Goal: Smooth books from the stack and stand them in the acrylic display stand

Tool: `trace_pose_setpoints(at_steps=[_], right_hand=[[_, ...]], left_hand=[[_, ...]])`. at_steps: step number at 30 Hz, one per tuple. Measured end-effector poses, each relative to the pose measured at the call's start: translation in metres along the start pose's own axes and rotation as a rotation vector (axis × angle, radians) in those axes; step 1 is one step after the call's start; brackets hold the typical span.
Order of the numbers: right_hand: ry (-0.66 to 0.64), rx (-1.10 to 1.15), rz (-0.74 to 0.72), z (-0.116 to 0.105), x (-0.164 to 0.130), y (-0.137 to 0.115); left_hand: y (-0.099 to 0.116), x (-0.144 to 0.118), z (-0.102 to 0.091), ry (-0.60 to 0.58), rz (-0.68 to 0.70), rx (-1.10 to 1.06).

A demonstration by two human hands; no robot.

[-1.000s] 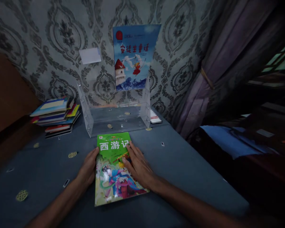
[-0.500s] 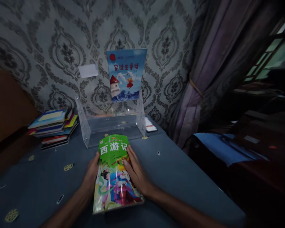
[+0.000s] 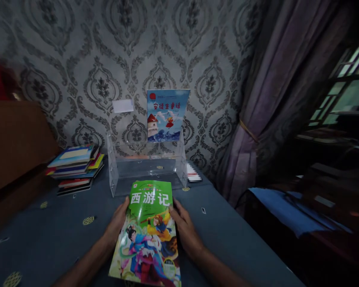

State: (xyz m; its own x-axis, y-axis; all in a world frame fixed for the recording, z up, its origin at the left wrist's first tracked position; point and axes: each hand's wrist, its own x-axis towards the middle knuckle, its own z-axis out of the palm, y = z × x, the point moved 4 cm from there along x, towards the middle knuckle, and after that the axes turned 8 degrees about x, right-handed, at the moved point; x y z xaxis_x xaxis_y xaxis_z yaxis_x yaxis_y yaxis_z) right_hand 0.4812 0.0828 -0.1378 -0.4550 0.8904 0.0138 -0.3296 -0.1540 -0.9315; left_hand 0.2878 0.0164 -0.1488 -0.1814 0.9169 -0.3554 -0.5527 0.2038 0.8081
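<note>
Both hands, left hand (image 3: 119, 221) and right hand (image 3: 184, 227), grip the green picture book (image 3: 148, 233) by its edges above the table (image 3: 48, 235); its glossy cover could slip and hit the clear acrylic stand (image 3: 146, 171).

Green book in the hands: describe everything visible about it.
The green book is a thin, glossy paperback with white title characters on a green band above colourful cartoon figures. It is closed, cover up, tilted toward the camera, in front of the clear stand. The left hand and right hand grip its side edges.

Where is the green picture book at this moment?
In the head view, the green picture book sits low and centre, gripped by the left hand and right hand, just before the clear acrylic stand.
</note>
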Motion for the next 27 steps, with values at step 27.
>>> trace_pose_setpoints(at_steps=[27], right_hand=[[-0.053,-0.914,-0.372,-0.037,0.011,0.0]], left_hand=[[-0.02,-0.055,0.1,-0.004,0.873,2.151]])
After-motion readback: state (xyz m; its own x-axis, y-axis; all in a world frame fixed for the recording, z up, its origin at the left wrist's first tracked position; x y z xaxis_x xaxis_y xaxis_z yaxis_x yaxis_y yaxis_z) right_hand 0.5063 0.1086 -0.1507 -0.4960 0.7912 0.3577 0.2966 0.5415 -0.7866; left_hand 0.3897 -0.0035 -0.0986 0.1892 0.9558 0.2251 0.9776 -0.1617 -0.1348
